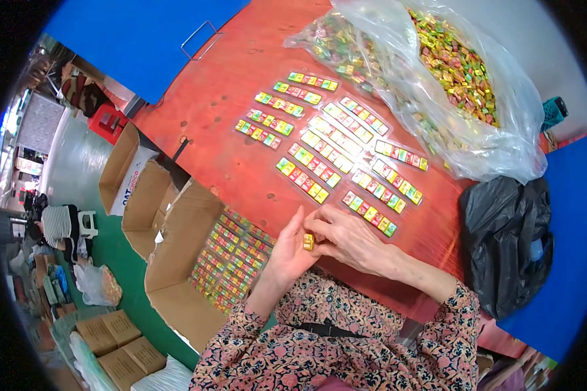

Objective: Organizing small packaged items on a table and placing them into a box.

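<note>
My left hand [288,252] and my right hand [351,238] meet at the table's near edge. Between them is a small yellow wrapped piece [308,242], against the left palm, with the right fingers bent over it. Some fingertips are hidden. Beyond my hands, several clear plastic trays lie flat in slanted groups, each filled with a row of yellow, red and green pieces. The nearest are a tray [302,180] ahead of my hands and another tray [370,213] to its right.
A large clear bag [512,146] of loose wrapped pieces [456,68] lies at the far right of the red table [231,78]. Nearer is a black plastic bag [507,241]. To my left, an open carton [176,287] holds many filled trays [231,257]. A wire handle [202,40] stands at the far left.
</note>
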The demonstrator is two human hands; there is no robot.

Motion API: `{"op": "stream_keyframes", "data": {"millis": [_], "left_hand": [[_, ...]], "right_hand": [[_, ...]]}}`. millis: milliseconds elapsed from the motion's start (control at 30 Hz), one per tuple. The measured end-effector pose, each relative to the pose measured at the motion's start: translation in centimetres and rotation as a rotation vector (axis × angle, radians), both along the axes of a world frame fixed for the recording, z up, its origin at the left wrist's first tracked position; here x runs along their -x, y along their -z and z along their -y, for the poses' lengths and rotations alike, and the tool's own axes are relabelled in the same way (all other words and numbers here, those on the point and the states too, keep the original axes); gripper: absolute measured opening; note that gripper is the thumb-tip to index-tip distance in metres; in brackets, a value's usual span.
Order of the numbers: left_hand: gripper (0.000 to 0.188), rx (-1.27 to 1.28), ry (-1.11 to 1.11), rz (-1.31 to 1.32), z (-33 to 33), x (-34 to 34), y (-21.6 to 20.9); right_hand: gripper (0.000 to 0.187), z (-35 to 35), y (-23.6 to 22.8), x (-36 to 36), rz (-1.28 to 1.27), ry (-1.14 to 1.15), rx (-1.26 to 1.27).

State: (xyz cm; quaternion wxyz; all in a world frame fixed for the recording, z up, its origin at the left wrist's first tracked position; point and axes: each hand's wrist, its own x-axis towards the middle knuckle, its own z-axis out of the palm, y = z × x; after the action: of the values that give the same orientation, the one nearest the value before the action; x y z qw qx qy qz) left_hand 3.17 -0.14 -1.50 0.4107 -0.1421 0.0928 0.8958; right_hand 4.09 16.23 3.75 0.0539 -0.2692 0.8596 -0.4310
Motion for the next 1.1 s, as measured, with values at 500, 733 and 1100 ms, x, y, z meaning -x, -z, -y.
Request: {"op": "stream_keyframes", "data": {"millis": [500,733,1100], "left_hand": [[0.063,-0.093,-0.039,-0.022,-2.0,0.3,-1.4],[0.063,0.245,0.046,-0.369,-3.1,0.8,-2.9],[0.045,1.479,-0.067,-1.838,-3.5,-0.3,-2.0]], "right_hand": [[0.028,-2.1,0.6,2.0,-0.028,0.007,0.103],[0.025,-9.1,-1.6,5.8,0.171,0.514,0.306],[0.038,-33.3,-1.1,13.4,-0.543,1.388,-0.109]]}}
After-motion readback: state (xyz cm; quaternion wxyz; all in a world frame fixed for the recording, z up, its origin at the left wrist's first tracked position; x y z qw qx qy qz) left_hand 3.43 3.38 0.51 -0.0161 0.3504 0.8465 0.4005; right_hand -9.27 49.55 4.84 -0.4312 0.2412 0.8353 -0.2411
